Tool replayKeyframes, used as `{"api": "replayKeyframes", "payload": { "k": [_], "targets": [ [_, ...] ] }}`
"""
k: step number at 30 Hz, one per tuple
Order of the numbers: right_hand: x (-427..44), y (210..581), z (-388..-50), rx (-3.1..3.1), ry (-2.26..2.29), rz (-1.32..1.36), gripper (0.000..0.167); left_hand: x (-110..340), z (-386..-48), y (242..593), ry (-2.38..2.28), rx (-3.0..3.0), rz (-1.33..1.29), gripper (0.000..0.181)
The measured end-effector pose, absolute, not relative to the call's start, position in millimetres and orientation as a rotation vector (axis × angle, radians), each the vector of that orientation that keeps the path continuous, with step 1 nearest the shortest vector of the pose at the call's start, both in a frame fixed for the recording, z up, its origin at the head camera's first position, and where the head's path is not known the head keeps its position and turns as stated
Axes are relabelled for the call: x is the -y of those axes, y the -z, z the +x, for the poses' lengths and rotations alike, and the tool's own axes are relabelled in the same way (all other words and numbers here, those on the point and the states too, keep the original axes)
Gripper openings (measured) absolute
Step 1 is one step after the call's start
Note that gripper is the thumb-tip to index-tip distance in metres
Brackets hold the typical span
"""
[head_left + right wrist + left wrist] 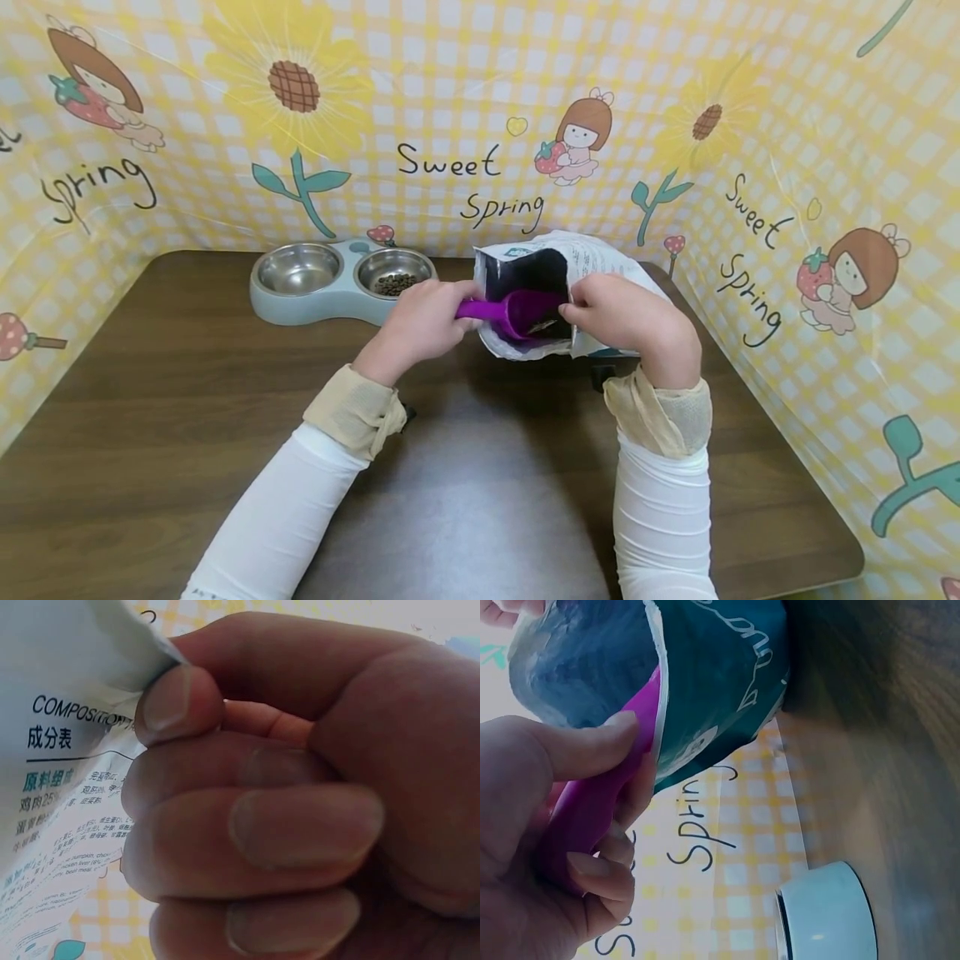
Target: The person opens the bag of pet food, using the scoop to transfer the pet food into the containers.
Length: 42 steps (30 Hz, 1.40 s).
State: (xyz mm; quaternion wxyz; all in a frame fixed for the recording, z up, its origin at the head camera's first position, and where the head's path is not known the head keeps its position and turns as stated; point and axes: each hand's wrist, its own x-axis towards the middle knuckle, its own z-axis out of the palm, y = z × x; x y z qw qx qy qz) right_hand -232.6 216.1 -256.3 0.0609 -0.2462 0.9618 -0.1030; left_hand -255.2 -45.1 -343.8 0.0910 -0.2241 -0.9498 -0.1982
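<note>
My left hand [427, 323] grips the handle of a purple scoop [525, 313], whose bowl is inside the mouth of a white bag [611, 254]. Some brown bits show beside the scoop within the dark lining. In the left wrist view the thumb lies along the purple handle [592, 814], with the fingers curled round it, and the bag's green side [712, 682] is beyond. My right hand [630, 321] pinches the bag's open edge; the right wrist view shows thumb and forefinger on the printed bag [67, 772], the other fingers curled.
Left of the bag, a pale blue double feeder [322, 312] stands at the back of the brown table [187, 417]. Its left steel bowl [298, 269] shows bare metal; brown kibble [396, 284] lies in the right one. A patterned cloth [450, 83] hangs behind.
</note>
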Motion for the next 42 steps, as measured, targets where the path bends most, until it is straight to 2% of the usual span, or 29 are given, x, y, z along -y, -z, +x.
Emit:
{"api": "replayKeyframes", "payload": {
  "k": [7, 17, 42],
  "targets": [
    [-217.1, 255.9, -232.5, -2.912, 0.316, -0.736, 0.042, 52.4, -257.2, 344.0, 0.617, 2.905, -0.645, 0.034],
    [-217.0, 255.2, -232.8, -2.92, 0.296, -0.741, 0.043, 60.0, -260.1, 345.2, 0.616, 2.987, -0.633, 0.038],
    [-218.4, 255.5, -233.2, -2.912, 0.31, -0.723, 0.045, 82.3, -262.0, 345.3, 0.55, 3.004, -0.815, 0.023]
  ]
}}
